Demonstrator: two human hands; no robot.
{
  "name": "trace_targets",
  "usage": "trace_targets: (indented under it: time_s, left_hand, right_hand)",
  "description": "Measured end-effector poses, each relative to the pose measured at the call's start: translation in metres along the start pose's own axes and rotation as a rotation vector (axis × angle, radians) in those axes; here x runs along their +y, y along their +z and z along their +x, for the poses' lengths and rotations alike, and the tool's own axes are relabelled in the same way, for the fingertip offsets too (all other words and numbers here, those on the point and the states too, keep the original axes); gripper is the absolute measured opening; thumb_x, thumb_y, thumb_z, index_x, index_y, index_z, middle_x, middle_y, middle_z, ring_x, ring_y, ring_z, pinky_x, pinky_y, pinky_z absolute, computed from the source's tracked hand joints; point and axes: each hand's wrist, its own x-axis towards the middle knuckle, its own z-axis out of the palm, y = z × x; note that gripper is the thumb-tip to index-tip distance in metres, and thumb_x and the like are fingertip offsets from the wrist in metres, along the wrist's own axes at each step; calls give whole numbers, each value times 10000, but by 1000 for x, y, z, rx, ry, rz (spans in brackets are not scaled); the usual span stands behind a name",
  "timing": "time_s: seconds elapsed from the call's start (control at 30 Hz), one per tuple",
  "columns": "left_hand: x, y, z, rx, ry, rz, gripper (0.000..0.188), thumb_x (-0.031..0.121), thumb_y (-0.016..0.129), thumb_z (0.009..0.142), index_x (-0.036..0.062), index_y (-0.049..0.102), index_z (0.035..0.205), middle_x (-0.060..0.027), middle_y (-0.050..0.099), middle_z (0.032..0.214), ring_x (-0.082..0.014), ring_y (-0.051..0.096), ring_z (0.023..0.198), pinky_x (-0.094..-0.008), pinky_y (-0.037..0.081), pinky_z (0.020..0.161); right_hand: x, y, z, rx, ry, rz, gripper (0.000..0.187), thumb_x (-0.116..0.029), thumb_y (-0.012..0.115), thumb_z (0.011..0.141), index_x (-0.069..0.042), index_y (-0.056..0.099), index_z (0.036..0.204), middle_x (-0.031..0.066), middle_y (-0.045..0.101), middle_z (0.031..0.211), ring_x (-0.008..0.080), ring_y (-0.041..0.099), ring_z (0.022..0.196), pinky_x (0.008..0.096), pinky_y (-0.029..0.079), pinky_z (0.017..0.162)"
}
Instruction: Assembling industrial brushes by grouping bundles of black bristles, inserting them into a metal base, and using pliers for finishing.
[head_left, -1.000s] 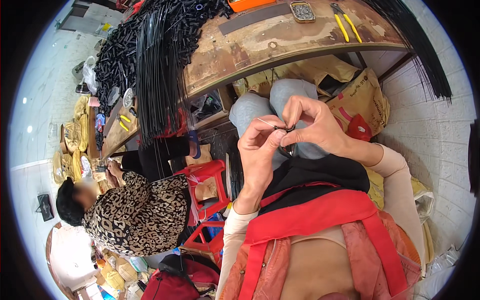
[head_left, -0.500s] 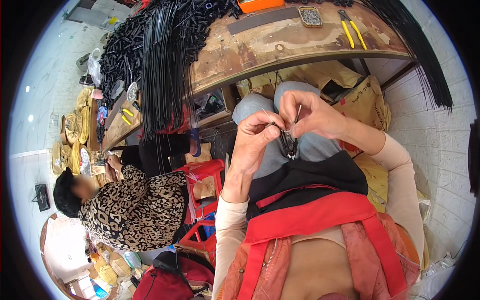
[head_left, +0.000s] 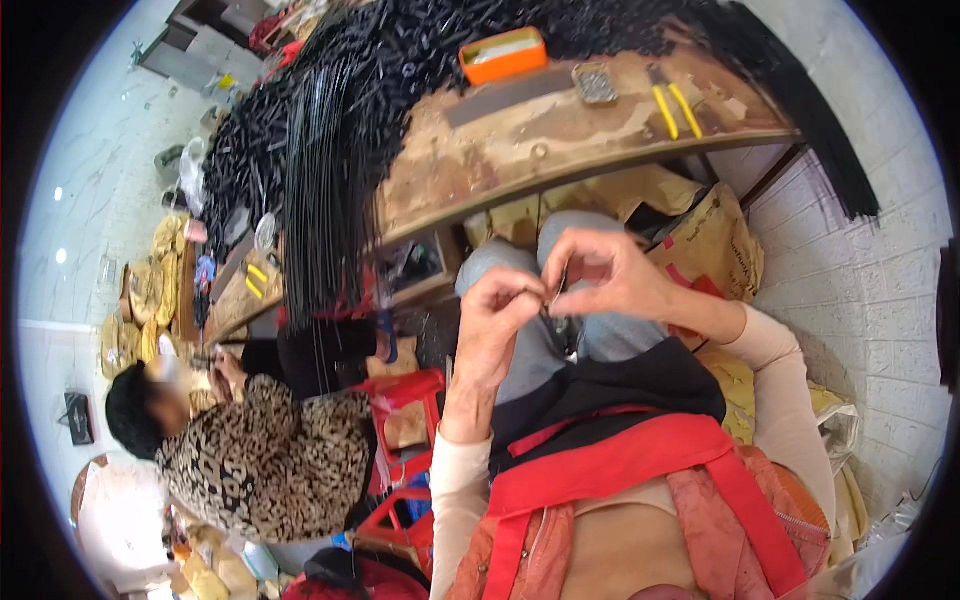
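My left hand (head_left: 492, 325) and my right hand (head_left: 610, 280) meet above my lap, thumbs and forefingers pinched close together. Between the right fingertips a thin, short dark piece (head_left: 563, 283) sticks up; blur hides its exact kind. What the left fingertips pinch is too small and covered to name. Just beneath the fingers, a dark, shiny cluster (head_left: 568, 335) shows over my grey trousers (head_left: 600, 335). A black and red apron (head_left: 620, 440) lies across my lap.
Ahead stands a worn wooden table (head_left: 480, 165) with heaped black parts (head_left: 440, 45), black strands (head_left: 330, 170), an orange box (head_left: 503, 57), a small metal-filled tray (head_left: 594, 83) and yellow-handled pliers (head_left: 677, 105). At left a person (head_left: 265, 450) sits beside red stools (head_left: 410, 410).
The whole view has shifted, showing more of the table. My hands remain together at the fingertips; the thin wire ends that stuck up before are no longer visible.
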Motion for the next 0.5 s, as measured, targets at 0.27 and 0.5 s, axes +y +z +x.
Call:
trace_targets:
  time_s: [0.27,0.5]
  left_hand:
    - [2,3,-9,-68,-145,98,149,-67,700,810,3,654,933,-85,691,918,-177,675,842,-305,532,799]
    - [-17,9,30,-17,-86,-48,139,-57,683,835,-32,676,971,-147,663,1083,-196,644,961,-364,563,824]
  right_hand:
    - [-4,3,-13,141,-91,-97,240,18,790,755,-43,606,898,24,608,931,112,600,898,284,480,823]
    - [-19,-38,7,120,-92,-178,176,-61,689,868,-22,614,1023,55,607,1002,153,597,954,296,470,873]
